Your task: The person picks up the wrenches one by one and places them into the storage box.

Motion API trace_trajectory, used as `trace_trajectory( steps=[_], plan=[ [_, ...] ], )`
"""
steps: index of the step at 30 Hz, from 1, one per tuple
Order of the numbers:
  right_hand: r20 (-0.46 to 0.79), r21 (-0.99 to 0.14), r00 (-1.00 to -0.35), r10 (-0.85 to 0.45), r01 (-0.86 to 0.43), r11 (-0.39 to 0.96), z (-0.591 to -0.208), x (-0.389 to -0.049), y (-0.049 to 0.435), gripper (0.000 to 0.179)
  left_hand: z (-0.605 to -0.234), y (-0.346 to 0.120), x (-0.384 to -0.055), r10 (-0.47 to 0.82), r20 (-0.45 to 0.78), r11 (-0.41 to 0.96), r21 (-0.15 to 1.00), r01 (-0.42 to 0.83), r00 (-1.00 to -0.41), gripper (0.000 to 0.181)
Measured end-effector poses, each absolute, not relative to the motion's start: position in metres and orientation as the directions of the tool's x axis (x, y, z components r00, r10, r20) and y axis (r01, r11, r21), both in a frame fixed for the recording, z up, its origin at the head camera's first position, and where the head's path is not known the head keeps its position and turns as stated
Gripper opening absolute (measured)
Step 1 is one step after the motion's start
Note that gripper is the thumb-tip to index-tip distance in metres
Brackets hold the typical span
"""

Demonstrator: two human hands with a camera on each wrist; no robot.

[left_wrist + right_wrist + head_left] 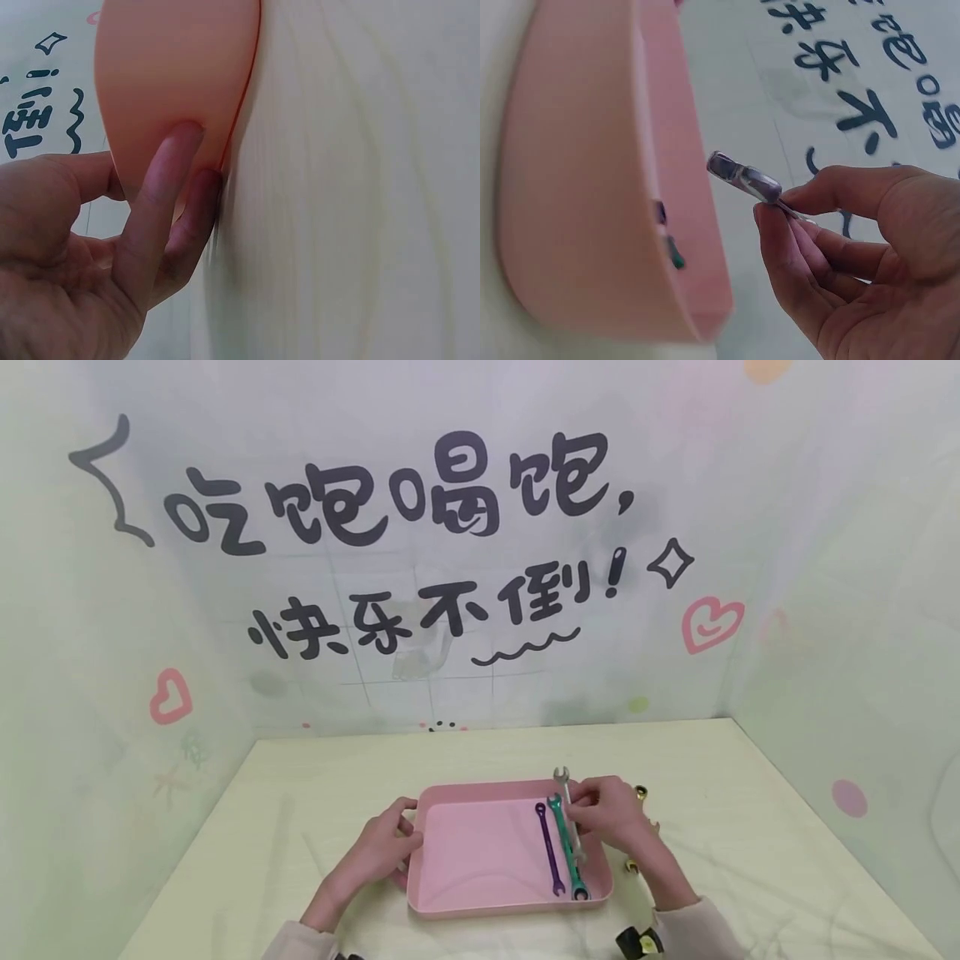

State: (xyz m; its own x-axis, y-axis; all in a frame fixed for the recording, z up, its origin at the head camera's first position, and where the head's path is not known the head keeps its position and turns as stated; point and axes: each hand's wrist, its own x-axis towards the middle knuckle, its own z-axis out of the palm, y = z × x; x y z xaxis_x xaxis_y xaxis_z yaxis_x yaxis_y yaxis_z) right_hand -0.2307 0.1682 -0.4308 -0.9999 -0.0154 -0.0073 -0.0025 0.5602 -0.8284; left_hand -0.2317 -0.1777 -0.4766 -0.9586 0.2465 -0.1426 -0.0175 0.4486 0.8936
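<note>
A pink tray (pixel 472 852) sits on the table before me. My left hand (pixel 381 845) holds its left end, and in the left wrist view the fingers (pixel 154 195) lie against the tray's outer wall with the thumb at the rim. Over the right part of the tray, my right hand (pixel 609 814) pinches a silver wrench (pixel 746 180) between thumb and fingers, its open-ended head pointing away from me. Inside the tray lie a purple wrench (pixel 550 847) and, to its right, a green wrench (pixel 564 835), which the silver one partly overlaps in the head view.
Gold-coloured wrench ends (pixel 641 792) show on the table (pixel 750 860) just right of the tray, partly hidden by my right arm. Behind the table hangs a pale backdrop (pixel 480 693) with dark lettering, and pale sides rise left and right.
</note>
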Motion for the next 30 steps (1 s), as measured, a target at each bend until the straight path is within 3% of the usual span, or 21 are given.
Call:
trace_trajectory(
  steps=[5,11,18,30],
  plan=[
    [0.028,-0.801,-0.997,-0.067,-0.062,0.595,-0.444,-0.231,0.145,0.003,-0.476,-0.179,-0.233,0.252,-0.138,0.447,0.894,-0.011,-0.958,0.059],
    [0.08,-0.794,-0.985,-0.154,-0.156,0.588,-0.466,-0.231,0.125,0.008,-0.476,-0.18,-0.232,0.248,-0.138,0.446,0.895,-0.013,-0.959,0.059],
    [0.214,-0.704,-0.961,-0.177,-0.277,0.654,-0.478,-0.226,0.118,0.01,-0.477,-0.179,-0.23,0.245,-0.138,0.45,0.893,-0.013,-0.96,0.06],
    [0.187,-0.643,-0.972,-0.144,-0.232,0.73,-0.477,-0.223,0.118,0.01,-0.478,-0.177,-0.232,0.229,-0.145,0.453,0.891,-0.027,-0.963,0.059]
  ],
)
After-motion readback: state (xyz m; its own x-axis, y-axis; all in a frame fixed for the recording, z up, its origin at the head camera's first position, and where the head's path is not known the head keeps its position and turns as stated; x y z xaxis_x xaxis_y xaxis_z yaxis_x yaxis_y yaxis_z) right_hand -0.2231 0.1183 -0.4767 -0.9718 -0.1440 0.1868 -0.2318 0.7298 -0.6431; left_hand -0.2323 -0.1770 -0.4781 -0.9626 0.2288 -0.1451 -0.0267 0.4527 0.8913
